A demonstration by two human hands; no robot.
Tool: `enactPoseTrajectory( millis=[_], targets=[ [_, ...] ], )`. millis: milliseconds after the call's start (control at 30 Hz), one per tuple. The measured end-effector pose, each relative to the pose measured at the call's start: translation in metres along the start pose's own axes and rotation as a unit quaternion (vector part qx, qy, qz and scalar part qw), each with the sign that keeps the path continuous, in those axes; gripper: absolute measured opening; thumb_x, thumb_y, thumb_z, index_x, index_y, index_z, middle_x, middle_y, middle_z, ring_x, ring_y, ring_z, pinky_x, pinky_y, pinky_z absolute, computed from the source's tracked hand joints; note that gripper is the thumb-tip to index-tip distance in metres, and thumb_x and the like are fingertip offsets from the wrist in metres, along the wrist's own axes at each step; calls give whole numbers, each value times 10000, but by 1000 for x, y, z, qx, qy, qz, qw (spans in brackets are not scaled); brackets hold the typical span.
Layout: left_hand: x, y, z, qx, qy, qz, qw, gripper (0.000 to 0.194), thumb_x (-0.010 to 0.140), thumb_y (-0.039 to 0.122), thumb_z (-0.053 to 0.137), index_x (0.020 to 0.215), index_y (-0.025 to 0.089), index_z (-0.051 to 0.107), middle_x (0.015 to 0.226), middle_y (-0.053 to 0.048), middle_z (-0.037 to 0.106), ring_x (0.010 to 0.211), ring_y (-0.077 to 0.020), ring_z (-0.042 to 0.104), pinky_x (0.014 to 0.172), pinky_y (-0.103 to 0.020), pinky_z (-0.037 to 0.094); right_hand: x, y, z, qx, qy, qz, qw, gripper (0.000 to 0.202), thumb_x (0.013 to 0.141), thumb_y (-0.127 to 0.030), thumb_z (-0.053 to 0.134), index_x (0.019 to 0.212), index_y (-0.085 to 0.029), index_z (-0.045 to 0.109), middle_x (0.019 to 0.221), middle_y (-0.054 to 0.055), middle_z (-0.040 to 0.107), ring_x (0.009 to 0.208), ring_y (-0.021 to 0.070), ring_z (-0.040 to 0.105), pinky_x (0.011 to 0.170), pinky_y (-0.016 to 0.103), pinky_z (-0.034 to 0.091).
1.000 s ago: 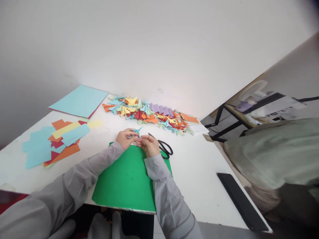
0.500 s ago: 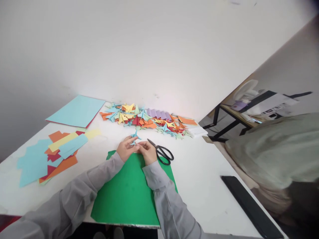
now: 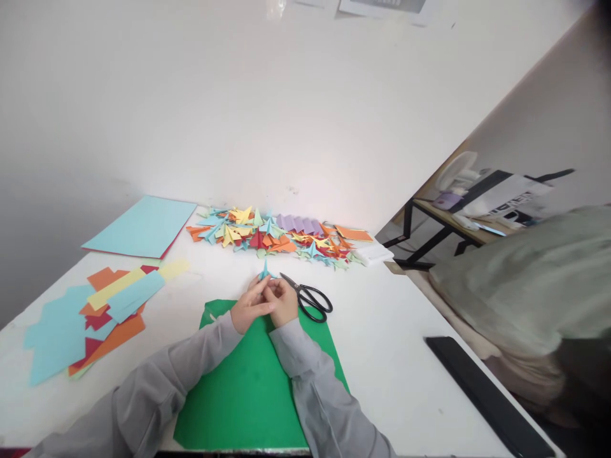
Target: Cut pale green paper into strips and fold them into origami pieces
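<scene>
A small folded piece of blue paper (image 3: 265, 270) sticks up beyond the fingertips of my two hands. My left hand (image 3: 250, 306) is closed on it from the left, thumb pointing right. My right hand (image 3: 283, 301) pinches its near side, and the fingers of both hands meet and hide its lower part. Both hands are over the far edge of a green sheet (image 3: 243, 388). Black-handled scissors (image 3: 312, 300) lie just right of my right hand, blades pointing to the far left.
Behind my hands, folded paper shapes (image 3: 267, 236) in many colours lie heaped along the wall. Loose paper pieces (image 3: 62, 327) and a large blue sheet (image 3: 143, 226) are at the left. A long black object (image 3: 487, 394) lies at the right edge, beside a person's sleeve (image 3: 525, 280).
Both hands have drawn closer together, my left hand moving right and overlapping the right fingers. The blue paper now points more upright. The camera view has shifted slightly.
</scene>
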State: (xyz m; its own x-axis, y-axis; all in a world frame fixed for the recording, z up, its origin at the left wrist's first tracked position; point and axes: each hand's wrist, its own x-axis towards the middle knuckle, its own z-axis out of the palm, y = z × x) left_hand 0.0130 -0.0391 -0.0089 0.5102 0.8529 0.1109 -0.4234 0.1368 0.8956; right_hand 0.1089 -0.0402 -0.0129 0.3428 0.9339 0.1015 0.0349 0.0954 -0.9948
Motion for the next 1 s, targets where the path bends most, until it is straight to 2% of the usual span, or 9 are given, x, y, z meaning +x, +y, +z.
enactPoseTrajectory(
  millis=[100, 233, 267, 333, 467, 567, 667, 800, 1000],
  targets=[
    [-2, 2, 0, 29, 11, 18, 999, 588, 478, 189, 760, 1048, 205, 617, 1379, -71, 275, 1226, -316, 340, 1001, -383, 328, 4, -2, -4, -9, 0, 7, 1000, 80, 614, -264, 562, 623, -207, 506, 464, -59, 504, 407, 113, 465, 419, 240, 384],
    [3, 8, -12, 54, 134, 43, 989, 182, 529, 216, 725, 670, 140, 638, 1159, -93, 487, 1066, -278, 505, 906, -389, 422, 9, -4, -13, -100, 29, -69, 992, 97, 649, -294, 565, 644, -203, 534, 571, -30, 560, 443, 111, 484, 463, 247, 406],
    [5, 11, -15, 43, 168, 45, 984, 179, 558, 249, 710, 641, 130, 606, 1065, -90, 529, 972, -250, 558, 859, -394, 451, 9, -5, -15, -134, 25, -98, 986, 99, 658, -296, 563, 647, -200, 543, 608, -19, 574, 458, 109, 489, 478, 247, 409],
    [9, 17, -21, 7, 205, 31, 978, 246, 615, 326, 672, 731, 136, 566, 913, -66, 557, 802, -198, 599, 727, -393, 504, 9, -6, -18, -196, -1, -155, 968, 79, 671, -270, 551, 651, -193, 557, 653, -5, 583, 479, 107, 499, 501, 246, 415],
    [12, 21, -26, 37, 173, 44, 983, 500, 631, 278, 683, 1054, 227, 422, 908, -17, 528, 686, -111, 575, 640, -321, 515, 8, -7, -19, -278, -70, -233, 929, 50, 672, -195, 532, 660, -183, 580, 685, 19, 575, 536, 119, 517, 562, 263, 430],
    [10, 16, -28, 113, 146, 102, 978, 599, 626, 229, 684, 1132, 269, 364, 1003, -25, 491, 676, -86, 562, 621, -268, 502, 7, -7, -19, -281, -93, -242, 924, 49, 654, -164, 542, 654, -183, 588, 685, 30, 576, 587, 137, 523, 568, 268, 435],
    [10, 12, -30, 158, 125, 138, 970, 405, 666, 248, 639, 1040, 213, 487, 1037, -54, 484, 755, -119, 568, 648, -266, 499, 8, -7, -19, -244, -83, -234, 937, 49, 640, -157, 558, 656, -186, 594, 715, 40, 592, 628, 146, 536, 535, 254, 436],
    [13, 12, -35, 237, 105, 140, 956, 146, 656, 256, 636, 761, 155, 651, 987, -87, 517, 875, -186, 550, 654, -269, 502, 10, -9, -20, -212, -71, -243, 944, 45, 644, -166, 563, 667, -189, 594, 744, 44, 591, 646, 148, 540, 498, 242, 433],
    [14, 14, -34, 234, 120, 118, 958, 159, 587, 222, 681, 730, 156, 701, 829, -75, 597, 797, -177, 584, 653, -271, 499, 9, -10, -20, -190, -81, -237, 949, 112, 678, -165, 553, 776, -184, 604, 795, 53, 584, 646, 140, 533, 492, 237, 450]
  ],
)
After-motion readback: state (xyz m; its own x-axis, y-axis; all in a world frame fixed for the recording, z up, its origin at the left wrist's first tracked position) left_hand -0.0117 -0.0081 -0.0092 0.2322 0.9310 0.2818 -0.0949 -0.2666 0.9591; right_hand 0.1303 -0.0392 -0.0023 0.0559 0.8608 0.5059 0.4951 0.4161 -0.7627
